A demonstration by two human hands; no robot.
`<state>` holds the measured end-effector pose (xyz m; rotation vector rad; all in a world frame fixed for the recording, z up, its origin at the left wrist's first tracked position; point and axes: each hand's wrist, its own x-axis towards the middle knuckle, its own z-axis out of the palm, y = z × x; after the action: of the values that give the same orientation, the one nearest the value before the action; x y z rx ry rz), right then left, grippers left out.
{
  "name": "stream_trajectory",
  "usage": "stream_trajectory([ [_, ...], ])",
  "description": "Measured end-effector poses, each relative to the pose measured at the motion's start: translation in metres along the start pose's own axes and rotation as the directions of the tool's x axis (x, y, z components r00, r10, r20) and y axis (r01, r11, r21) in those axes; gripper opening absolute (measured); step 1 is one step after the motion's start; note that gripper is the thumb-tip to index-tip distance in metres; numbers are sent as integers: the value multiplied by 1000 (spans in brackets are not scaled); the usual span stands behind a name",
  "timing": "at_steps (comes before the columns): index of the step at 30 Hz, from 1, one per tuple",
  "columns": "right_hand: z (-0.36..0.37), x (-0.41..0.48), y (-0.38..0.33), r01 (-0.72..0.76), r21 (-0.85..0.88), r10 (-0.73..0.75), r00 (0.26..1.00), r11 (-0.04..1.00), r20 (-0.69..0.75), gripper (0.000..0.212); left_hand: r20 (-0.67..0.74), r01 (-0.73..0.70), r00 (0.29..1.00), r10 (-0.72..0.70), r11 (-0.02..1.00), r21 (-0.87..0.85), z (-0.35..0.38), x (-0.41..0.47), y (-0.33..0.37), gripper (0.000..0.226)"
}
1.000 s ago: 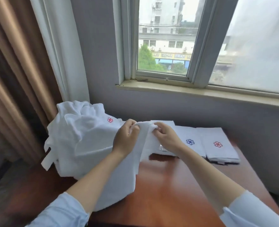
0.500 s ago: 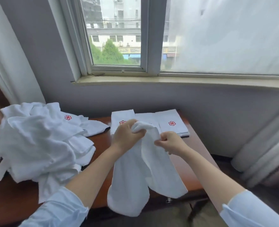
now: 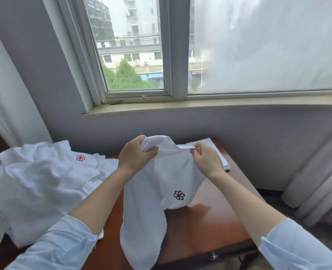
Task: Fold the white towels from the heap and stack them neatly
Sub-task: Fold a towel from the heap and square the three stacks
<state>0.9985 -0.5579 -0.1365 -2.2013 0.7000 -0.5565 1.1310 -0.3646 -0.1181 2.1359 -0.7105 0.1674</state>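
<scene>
A white towel with a dark flower emblem hangs above the wooden table, held up by both hands. My left hand grips a bunched corner at its top. My right hand pinches the upper edge a little to the right. The cloth droops down past the table's front edge. A heap of white towels with a red emblem lies on the left. Folded towels lie at the table's back, mostly hidden behind my hands.
A grey wall and a window sill stand right behind the table. Curtains hang at the left and at the right. The table's right edge drops to the floor.
The towel has come away from the heap and now hangs spread wider between my hands, its emblem facing me. The view has swung to the right and the folded stack is now covered.
</scene>
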Motion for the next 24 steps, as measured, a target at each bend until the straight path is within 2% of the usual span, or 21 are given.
stream_trajectory([
  [4, -2, 16, -30, 132, -54, -138, 981, 990, -140, 18, 16, -130, 991, 131, 991, -12, -20, 29, 2, 49],
  [7, -1, 18, -36, 167, -153, -191, 969, 974, -159, 17, 171, -140, 975, 143, 990, -27, -28, 39, 2, 63],
  [8, 1, 17, -33, 148, -188, -172, 978, 971, -121, 16, 270, -112, 956, 112, 994, -13, -27, 38, 0, 65],
  [10, 9, 11, -22, 104, -262, -97, 994, 960, 42, 16, 463, -24, 886, -19, 996, 88, -18, 29, -12, 65],
  [12, 24, 0, -3, 91, -339, -5, 969, 937, 247, 17, 566, 30, 806, -174, 966, 255, 1, 12, -36, 69],
  [14, 41, -16, 18, 79, -360, 70, 921, 929, 382, 19, 625, 10, 744, -235, 940, 342, 20, -10, -58, 63],
  [18, 77, -53, 59, -7, -361, 200, 843, 933, 499, 25, 709, -60, 652, -269, 914, 402, 50, -54, -93, 49],
  [24, 120, -80, 103, -128, -381, 341, 747, 916, 571, 23, 735, -76, 591, -332, 885, 460, 85, -87, -137, 42],
])
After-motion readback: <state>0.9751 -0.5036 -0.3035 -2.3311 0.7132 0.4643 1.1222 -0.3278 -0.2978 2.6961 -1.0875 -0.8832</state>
